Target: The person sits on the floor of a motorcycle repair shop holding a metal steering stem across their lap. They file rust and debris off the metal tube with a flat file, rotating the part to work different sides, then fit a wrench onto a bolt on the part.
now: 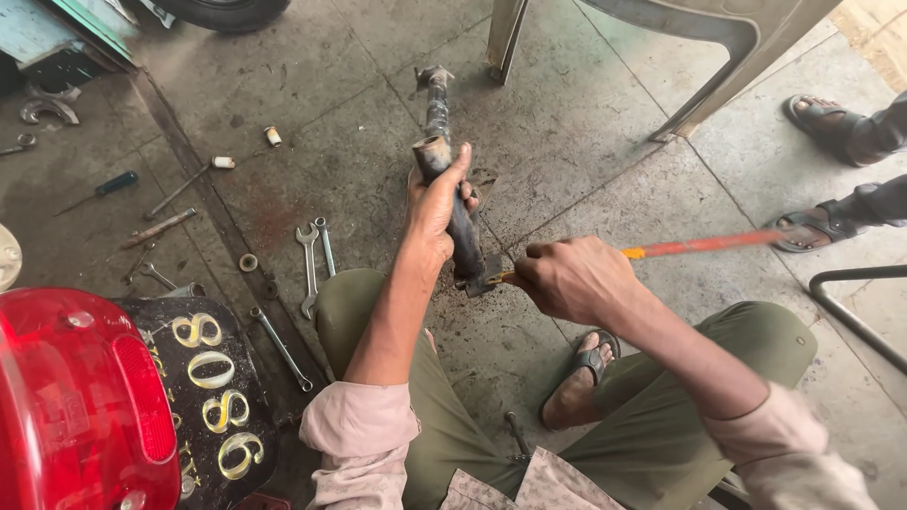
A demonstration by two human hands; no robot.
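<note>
Gripping a dark metal tube (452, 203) near its top, the left hand (436, 203) has fingers wrapped round it, thumb up by the open end, holding it upright w/ the lower end on the concrete floor (586, 142) between the person's knees; prob. to keep it steady. Right hand (572, 279) is clenched round a long tool w/ an orange-red shaft (704, 246); the shaft runs off to the right, blurred, and its near end meets the tube's base, where a small bracket sticks out. Tube looks greasy, blackish, rust at the rim; a second jointed length lies beyond it toward a chair leg (504, 38). Floor around base is stained dark. Spanners (310, 260) and a screwdriver (99, 189) lie spread to the left, within reach. Red tail lamp (80, 406) at near left; another person's sandalled feet (822, 222) at right.
</note>
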